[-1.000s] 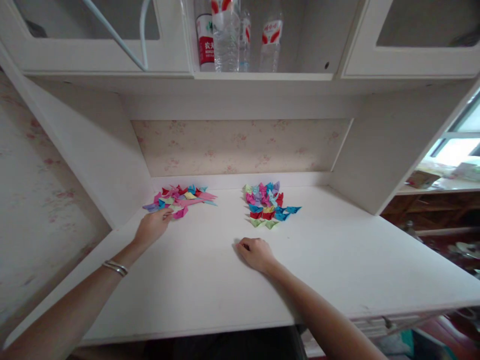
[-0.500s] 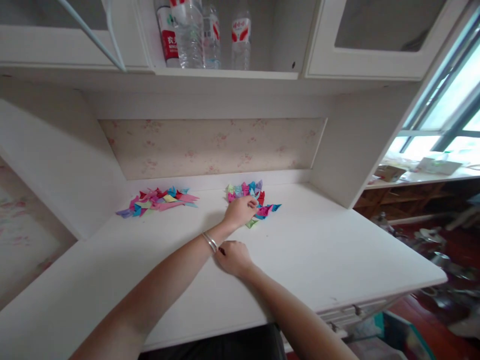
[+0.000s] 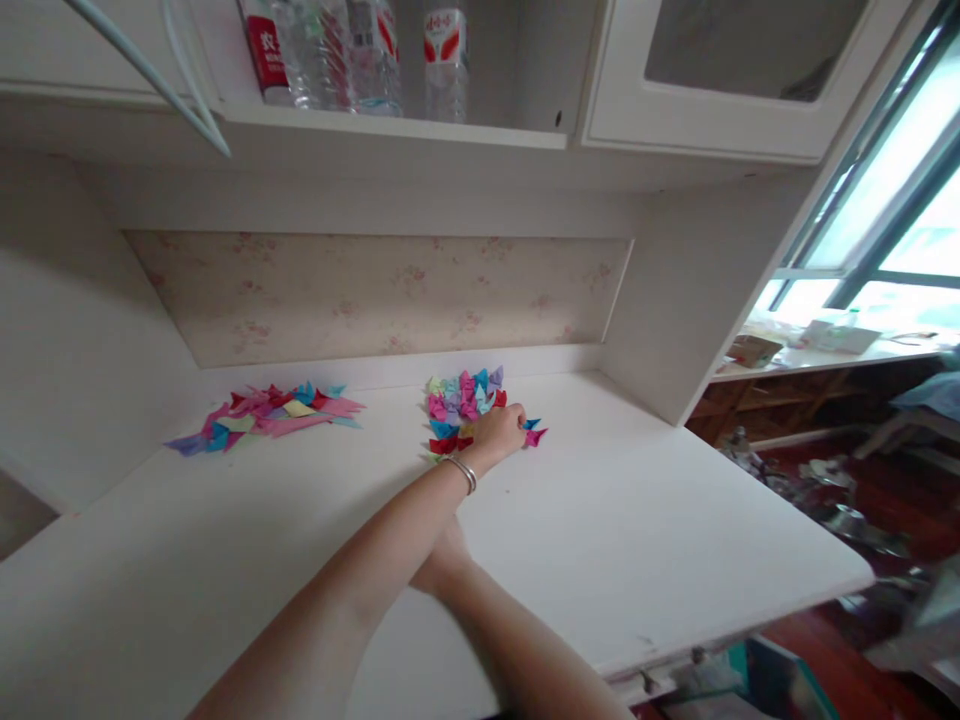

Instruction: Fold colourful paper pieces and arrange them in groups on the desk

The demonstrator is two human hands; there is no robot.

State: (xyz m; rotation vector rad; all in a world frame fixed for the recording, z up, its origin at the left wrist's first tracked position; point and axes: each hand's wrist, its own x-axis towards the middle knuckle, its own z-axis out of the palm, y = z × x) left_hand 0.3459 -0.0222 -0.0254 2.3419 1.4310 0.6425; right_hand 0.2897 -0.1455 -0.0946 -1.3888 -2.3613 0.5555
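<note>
My left hand [image 3: 498, 436], with bangles on its wrist, reaches over the right-hand group of small folded paper pieces [image 3: 466, 394]. Its fingers are curled closed at the right end of the group, beside a blue piece and a pink folded piece [image 3: 535, 437]; what they pinch, if anything, is hidden. The hand covers part of the group. Below the left forearm, my right hand [image 3: 448, 555] rests at the desk, its fingers hidden behind that forearm. Farther left lies a heap of flatter, pointed folded paper pieces [image 3: 274, 412] in pink, red, blue and yellow.
The white desk [image 3: 615, 520] ends at a rounded right edge. Overhead, a shelf [image 3: 390, 128] bears clear plastic bottles [image 3: 446, 65], and a pale cable [image 3: 142, 75] hangs at left. Side panels flank the floral back panel [image 3: 360, 295]. An open drawer area sits below right.
My left hand has moved right along the paper group, uncovering blue and red pieces on its left. My right hand has slipped behind the left forearm. The view has shifted right.
</note>
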